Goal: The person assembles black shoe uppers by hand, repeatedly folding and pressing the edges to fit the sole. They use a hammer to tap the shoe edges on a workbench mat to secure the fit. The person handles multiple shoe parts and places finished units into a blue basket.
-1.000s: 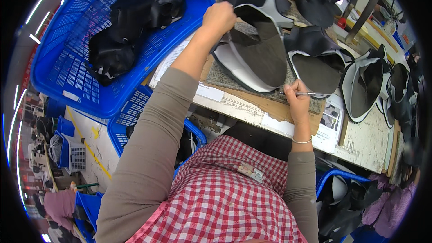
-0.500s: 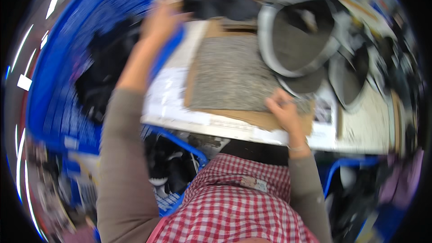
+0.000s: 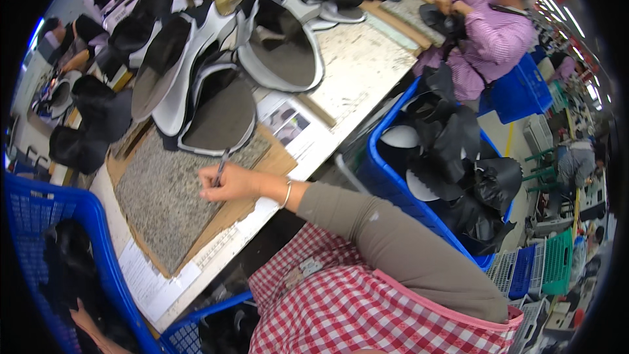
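My right hand (image 3: pixel 229 182) is closed round a slim dark pen (image 3: pixel 221 168). It rests over a grey speckled mat (image 3: pixel 160 190) lying on brown cardboard (image 3: pixel 275 157). At the lower left my left hand (image 3: pixel 84 322) reaches into a blue crate (image 3: pixel 95 223), against black pieces (image 3: pixel 65 249). Its fingers are largely hidden there, so their grip cannot be made out. Just beyond the mat, several dark, cup-shaped pieces with pale grey rims lie in a heap; the nearest piece (image 3: pixel 221 115) overlaps the mat's far edge.
The white worktable (image 3: pixel 354 82) carries printed sheets (image 3: pixel 285 124) and a wooden strip (image 3: pixel 316 109). Right of it stands a blue crate (image 3: pixel 386 164) full of black and white pieces. A co-worker in a pink shirt (image 3: pixel 491 46) handles a black piece at the table's far end.
The view has swung to the right and sharpened. My left hand has gone from over the table's far left down into the blue crate. My right hand stays at the mat.
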Demonstrator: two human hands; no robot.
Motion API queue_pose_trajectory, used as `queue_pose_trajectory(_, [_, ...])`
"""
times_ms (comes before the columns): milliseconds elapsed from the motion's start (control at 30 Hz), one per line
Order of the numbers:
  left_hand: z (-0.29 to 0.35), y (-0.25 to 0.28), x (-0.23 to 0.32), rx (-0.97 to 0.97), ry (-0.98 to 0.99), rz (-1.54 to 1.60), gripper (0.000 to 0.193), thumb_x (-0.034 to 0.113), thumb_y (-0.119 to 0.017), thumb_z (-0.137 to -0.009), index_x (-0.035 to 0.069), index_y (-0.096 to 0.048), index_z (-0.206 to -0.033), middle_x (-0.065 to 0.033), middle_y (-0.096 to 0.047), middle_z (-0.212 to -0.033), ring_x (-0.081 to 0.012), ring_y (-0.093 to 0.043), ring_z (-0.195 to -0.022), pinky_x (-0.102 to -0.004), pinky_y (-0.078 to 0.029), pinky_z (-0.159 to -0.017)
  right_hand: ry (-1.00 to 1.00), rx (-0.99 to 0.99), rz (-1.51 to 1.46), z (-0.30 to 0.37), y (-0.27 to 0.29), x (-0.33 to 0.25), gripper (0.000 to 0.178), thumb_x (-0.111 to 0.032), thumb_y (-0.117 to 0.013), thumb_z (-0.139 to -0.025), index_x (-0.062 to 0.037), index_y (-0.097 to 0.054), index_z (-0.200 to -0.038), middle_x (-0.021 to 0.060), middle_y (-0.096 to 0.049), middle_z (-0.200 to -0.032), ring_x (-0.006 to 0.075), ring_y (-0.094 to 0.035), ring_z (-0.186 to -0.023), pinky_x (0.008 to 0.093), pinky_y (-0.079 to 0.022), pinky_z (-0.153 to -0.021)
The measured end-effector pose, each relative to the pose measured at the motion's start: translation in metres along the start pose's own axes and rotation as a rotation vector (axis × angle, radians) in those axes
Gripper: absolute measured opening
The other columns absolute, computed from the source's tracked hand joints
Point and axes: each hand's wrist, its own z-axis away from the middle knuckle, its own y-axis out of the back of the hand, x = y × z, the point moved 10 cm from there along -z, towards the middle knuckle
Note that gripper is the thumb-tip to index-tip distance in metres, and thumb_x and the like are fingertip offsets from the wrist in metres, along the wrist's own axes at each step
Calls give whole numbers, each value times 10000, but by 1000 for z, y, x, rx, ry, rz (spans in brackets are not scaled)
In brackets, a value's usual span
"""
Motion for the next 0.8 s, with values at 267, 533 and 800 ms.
queue_pose_trajectory(267, [115, 180, 168, 427, 204, 1343, 468, 131, -705, -988, -10, -593, -1420, -196, -622, -1413, -308, -648, -1193, -388, -518, -1054, -305, 218, -840, -7, -10, 21, 320, -395, -570, -1087, -95, -681, -1094, -3, -692, -853, 87, -617, -753, 272, -511, -677])
queue_pose_trajectory(533, [257, 118, 388, -379, 75, 1677, 439, 205, -674, -1032, -12, -565, -1398, -122, -665, -1269, -233, -672, -1083, -378, -569, -938, 228, -9, -258, -17, -96, -89, 674, -470, -748, -944, -62, -508, -1423, 157, -660, -1285, 252, -644, -1174, 350, -521, -948])
queue_pose_trajectory(800, [325, 148, 458, -187, -671, 1469, 482, 238, -709, -946, 39, -625, -1377, -167, -589, -1420, -308, -592, -1276, -394, -480, -1083, 493, 226, 493, 11, -167, -142, 756, -371, -843, -708, -63, -595, -1352, 178, -594, -1368, 423, -527, -1285, 501, -434, -1057])
